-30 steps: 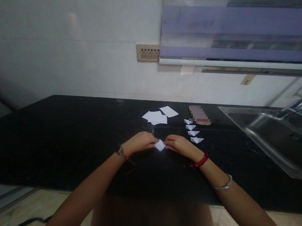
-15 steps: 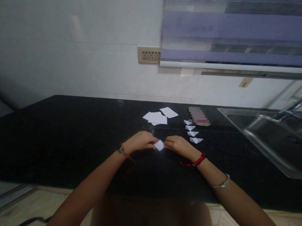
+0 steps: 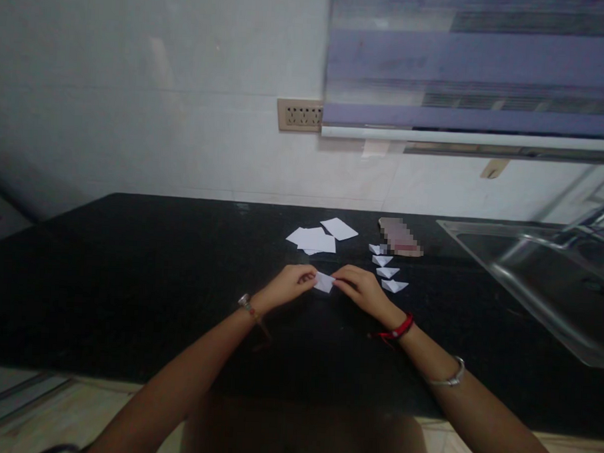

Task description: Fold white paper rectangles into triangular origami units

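A small folded piece of white paper [image 3: 324, 282] is pinched between my two hands over the dark countertop. My left hand [image 3: 293, 281] grips its left edge, thumb and fingers together. At the paper's right corner, my right hand [image 3: 360, 287] pinches with its fingertips. Right of my right hand, several small folded paper pieces [image 3: 394, 286] stand in a column on the counter. Flat white paper sheets [image 3: 317, 240] lie loosely overlapped beyond my hands, with another sheet [image 3: 339, 228] just behind them.
A pixel-blurred, flat pinkish object [image 3: 400, 237] lies behind the folded pieces. To the right is a steel sink [image 3: 485, 261] with a faucet [image 3: 590, 222]. The black countertop [image 3: 104, 278] meets a tiled wall carrying a socket panel [image 3: 300, 115]; a striped blind [image 3: 469, 67] hangs at upper right.
Both hands have shifted slightly with the paper. It now shows a wider shape with a straighter top edge, where it looked like a small diamond before. The camera view tilted a little.
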The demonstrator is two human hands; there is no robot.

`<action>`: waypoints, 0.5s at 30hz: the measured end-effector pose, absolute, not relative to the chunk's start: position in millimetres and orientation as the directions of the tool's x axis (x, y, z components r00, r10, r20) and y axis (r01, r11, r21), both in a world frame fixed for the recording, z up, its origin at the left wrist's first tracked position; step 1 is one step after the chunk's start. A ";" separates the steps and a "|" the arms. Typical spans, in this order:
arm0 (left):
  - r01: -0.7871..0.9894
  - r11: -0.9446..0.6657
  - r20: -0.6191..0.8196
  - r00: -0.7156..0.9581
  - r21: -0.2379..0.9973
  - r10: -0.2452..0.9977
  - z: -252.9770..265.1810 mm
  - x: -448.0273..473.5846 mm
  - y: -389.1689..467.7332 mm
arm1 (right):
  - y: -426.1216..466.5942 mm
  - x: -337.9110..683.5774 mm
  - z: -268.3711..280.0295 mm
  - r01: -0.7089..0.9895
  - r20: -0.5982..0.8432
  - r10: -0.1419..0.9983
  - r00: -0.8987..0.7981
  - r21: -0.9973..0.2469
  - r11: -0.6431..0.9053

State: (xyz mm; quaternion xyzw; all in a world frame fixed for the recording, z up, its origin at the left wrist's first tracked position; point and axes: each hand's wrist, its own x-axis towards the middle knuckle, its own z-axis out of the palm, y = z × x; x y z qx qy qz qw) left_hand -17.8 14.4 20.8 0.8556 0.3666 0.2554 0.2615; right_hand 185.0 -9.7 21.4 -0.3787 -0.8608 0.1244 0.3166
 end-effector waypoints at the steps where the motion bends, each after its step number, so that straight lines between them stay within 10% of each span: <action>1: 0.493 -0.579 0.230 0.598 0.649 0.768 21.0 -17.4 13.8 | -8.8 184.6 20.4 0.581 0.435 0.768 -0.470 -0.502 0.640; 7: 0.536 -0.542 0.134 0.620 0.647 0.773 23.4 -15.7 10.2 | -5.7 180.0 11.2 0.571 0.147 0.911 -0.386 -0.737 0.361; 15: 0.538 -0.622 0.162 0.668 0.569 0.726 23.0 -12.5 7.6 | -5.9 178.9 14.9 0.537 0.116 0.914 -0.388 -0.778 0.327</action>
